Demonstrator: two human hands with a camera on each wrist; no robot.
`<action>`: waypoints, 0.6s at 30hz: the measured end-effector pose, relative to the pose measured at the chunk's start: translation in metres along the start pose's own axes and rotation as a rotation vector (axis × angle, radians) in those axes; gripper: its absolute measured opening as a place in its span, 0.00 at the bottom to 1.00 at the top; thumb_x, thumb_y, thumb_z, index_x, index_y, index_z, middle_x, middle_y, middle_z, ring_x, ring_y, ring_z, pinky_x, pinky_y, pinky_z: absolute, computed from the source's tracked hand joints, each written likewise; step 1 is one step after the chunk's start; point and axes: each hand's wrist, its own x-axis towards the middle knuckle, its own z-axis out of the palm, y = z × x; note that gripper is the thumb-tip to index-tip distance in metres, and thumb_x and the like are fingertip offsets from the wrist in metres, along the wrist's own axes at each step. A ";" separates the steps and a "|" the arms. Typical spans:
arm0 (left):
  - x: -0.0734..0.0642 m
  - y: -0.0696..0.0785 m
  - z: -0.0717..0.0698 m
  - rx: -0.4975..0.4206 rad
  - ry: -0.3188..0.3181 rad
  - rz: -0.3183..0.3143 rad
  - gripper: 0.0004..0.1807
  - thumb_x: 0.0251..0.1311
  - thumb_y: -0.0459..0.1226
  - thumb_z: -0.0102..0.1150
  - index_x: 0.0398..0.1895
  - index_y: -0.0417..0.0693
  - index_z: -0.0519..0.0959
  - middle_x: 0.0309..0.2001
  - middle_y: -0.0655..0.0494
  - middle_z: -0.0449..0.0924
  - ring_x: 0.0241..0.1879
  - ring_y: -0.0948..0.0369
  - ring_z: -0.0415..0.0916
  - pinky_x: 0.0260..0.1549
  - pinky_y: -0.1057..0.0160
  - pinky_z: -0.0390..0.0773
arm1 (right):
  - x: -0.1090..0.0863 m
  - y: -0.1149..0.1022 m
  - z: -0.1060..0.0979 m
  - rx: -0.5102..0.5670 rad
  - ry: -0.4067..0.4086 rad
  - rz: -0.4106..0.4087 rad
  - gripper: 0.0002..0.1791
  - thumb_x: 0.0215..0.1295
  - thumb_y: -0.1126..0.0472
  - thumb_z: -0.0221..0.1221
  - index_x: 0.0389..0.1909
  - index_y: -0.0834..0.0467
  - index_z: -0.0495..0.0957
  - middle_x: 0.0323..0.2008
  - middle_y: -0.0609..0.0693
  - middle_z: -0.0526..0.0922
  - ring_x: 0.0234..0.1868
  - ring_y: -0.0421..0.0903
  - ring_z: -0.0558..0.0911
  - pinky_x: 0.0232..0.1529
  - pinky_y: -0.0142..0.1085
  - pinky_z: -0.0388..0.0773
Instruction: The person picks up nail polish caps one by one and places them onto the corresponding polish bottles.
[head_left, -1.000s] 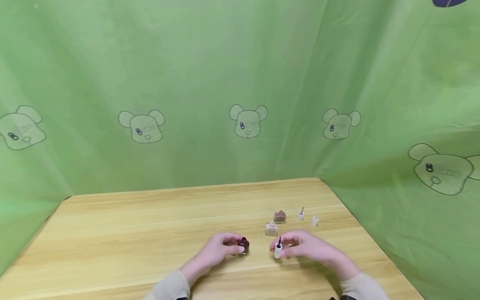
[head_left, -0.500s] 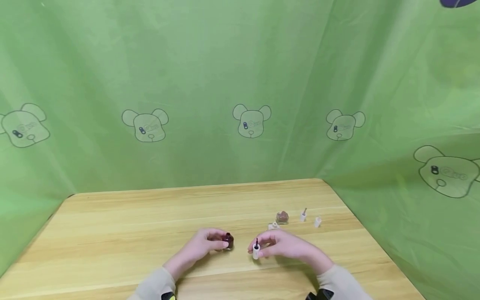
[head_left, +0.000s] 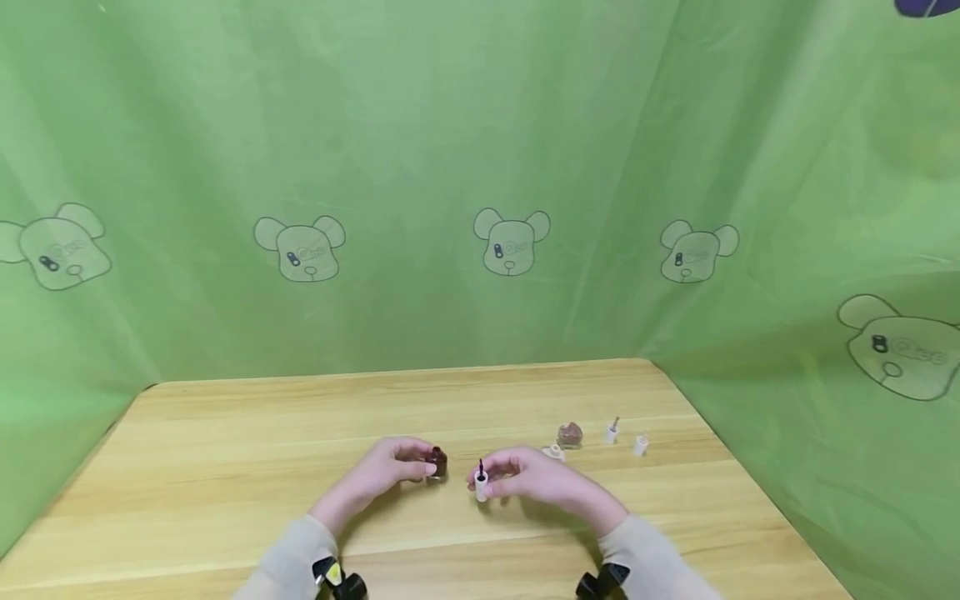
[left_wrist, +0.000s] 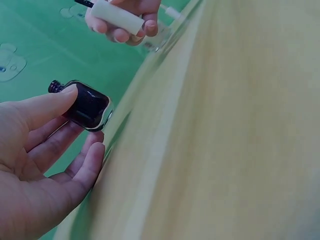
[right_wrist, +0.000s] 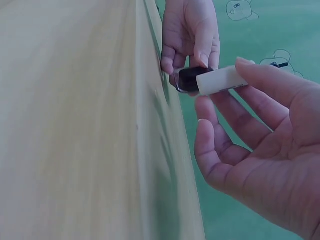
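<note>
My left hand [head_left: 382, 468] pinches a small glass nail polish bottle [left_wrist: 89, 105] of dark red polish between thumb and fingers. The bottle has no cap on, and its threaded neck points up in the head view. A short way to the right, my right hand [head_left: 528, 477] pinches a white nail polish cap [right_wrist: 222, 80] between thumb and fingers. Its dark-coated brush [head_left: 481, 468] points upward, away from the table. A narrow gap separates the bottle and the cap in the head view.
Behind my right hand stand a pale open bottle [head_left: 554, 452], partly hidden, and a mauve bottle [head_left: 570, 435]. Two more white caps [head_left: 612, 433] stand farther right, brushes up. A green curtain [head_left: 420, 183] borders the wooden table [head_left: 247, 467] at the back and right.
Both hands have moved left across the table, the right one farther, so bottle and cap are closer together. The right hand now partly covers the pale bottle.
</note>
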 end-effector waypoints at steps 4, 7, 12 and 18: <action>0.001 -0.002 -0.010 0.038 0.029 -0.011 0.22 0.57 0.39 0.65 0.53 0.37 0.79 0.50 0.42 0.83 0.46 0.60 0.80 0.48 0.64 0.78 | 0.010 -0.002 0.002 0.022 0.002 -0.008 0.16 0.64 0.59 0.62 0.51 0.60 0.80 0.46 0.64 0.83 0.40 0.50 0.82 0.43 0.41 0.83; 0.001 -0.005 -0.017 0.064 0.052 -0.023 0.22 0.57 0.40 0.66 0.53 0.39 0.79 0.51 0.44 0.83 0.48 0.59 0.80 0.50 0.63 0.76 | 0.018 -0.001 0.003 0.032 0.012 -0.014 0.17 0.64 0.59 0.61 0.51 0.63 0.79 0.45 0.63 0.83 0.40 0.49 0.82 0.43 0.41 0.82; 0.002 -0.010 -0.026 0.032 0.064 -0.033 0.24 0.58 0.39 0.65 0.56 0.36 0.77 0.53 0.41 0.82 0.46 0.59 0.81 0.48 0.64 0.78 | 0.033 0.003 0.004 0.055 0.075 -0.027 0.20 0.64 0.60 0.60 0.54 0.66 0.76 0.44 0.65 0.83 0.41 0.48 0.81 0.45 0.45 0.83; 0.003 -0.013 -0.033 -0.109 0.077 -0.029 0.28 0.59 0.35 0.63 0.60 0.28 0.71 0.55 0.32 0.78 0.45 0.53 0.83 0.48 0.60 0.83 | 0.049 0.003 0.006 0.123 0.116 -0.017 0.21 0.64 0.60 0.61 0.55 0.66 0.76 0.48 0.69 0.81 0.42 0.48 0.82 0.48 0.46 0.83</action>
